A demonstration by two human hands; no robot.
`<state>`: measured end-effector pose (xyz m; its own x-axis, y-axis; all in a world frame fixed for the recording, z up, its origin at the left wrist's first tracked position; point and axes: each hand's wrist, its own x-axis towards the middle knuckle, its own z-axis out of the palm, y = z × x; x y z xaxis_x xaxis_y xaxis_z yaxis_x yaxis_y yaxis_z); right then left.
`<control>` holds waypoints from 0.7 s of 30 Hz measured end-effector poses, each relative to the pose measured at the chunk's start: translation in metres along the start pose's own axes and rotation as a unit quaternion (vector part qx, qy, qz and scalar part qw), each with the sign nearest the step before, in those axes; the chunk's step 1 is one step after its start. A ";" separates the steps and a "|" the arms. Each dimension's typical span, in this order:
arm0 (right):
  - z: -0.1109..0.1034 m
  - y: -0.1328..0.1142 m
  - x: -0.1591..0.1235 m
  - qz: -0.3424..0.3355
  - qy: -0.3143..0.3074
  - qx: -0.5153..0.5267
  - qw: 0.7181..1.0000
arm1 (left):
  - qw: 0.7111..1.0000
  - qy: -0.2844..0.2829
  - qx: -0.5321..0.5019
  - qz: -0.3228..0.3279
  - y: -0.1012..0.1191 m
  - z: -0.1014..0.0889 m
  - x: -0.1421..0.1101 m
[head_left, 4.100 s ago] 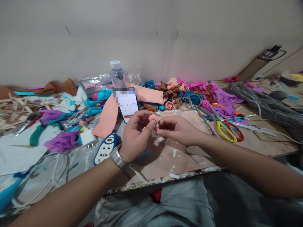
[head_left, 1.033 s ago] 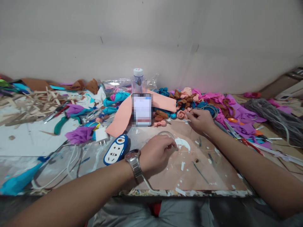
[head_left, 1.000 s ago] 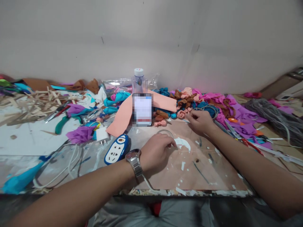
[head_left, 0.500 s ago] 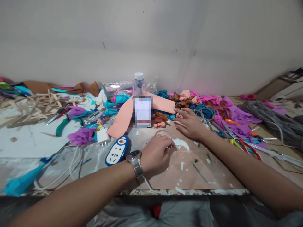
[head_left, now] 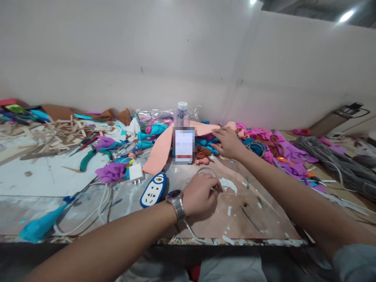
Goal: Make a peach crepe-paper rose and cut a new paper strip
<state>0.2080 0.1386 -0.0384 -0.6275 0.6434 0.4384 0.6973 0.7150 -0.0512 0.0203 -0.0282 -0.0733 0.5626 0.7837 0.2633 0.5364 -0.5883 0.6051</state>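
Observation:
My left hand [head_left: 202, 194], a metal watch on its wrist, rests on the board with its fingers curled in. Whatever may be inside the curl is hidden. Just behind it shows a thin grey loop [head_left: 206, 169]. My right hand [head_left: 228, 143] reaches to the back with its fingers apart, the fingertips at the right end of a peach crepe paper strip [head_left: 200, 127]. That strip passes behind an upright phone [head_left: 184, 145] with a blurred screen; its left part hangs forward onto the board. A clear bottle [head_left: 182, 114] with a white cap stands behind the phone.
A blue-and-white power strip [head_left: 153, 190] and a white charger [head_left: 135, 172] lie left of my left hand. Farther left are green-handled pliers [head_left: 87, 159] and wood sticks [head_left: 58, 135]. Crepe paper scraps [head_left: 289, 147], grey cord [head_left: 326, 156] and a flask [head_left: 331, 120] sit right.
The view has shifted left and up. My right hand has moved back and slightly left, and the strip's right end has tilted or folded. My left hand stays in place on the board.

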 end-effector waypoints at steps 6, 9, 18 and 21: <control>-0.016 -0.004 0.067 0.056 0.078 0.071 0.993 | 1.000 0.002 0.014 0.004 -0.001 -0.001 -0.001; -0.026 -0.016 0.100 0.107 0.139 0.236 0.956 | 1.000 0.004 0.014 0.002 -0.002 -0.001 -0.003; -0.101 -0.079 0.105 -0.031 0.215 0.411 0.885 | 1.000 0.023 0.006 -0.008 0.001 -0.001 -0.003; -0.132 -0.099 0.076 -0.037 0.223 0.380 0.897 | 0.999 0.038 -0.009 -0.020 0.002 -0.002 -0.002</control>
<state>0.1373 0.0805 0.1187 -0.3428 0.5335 0.7732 0.1148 0.8407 -0.5292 0.0186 -0.0303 -0.0712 0.4914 0.8196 0.2947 0.5450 -0.5533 0.6300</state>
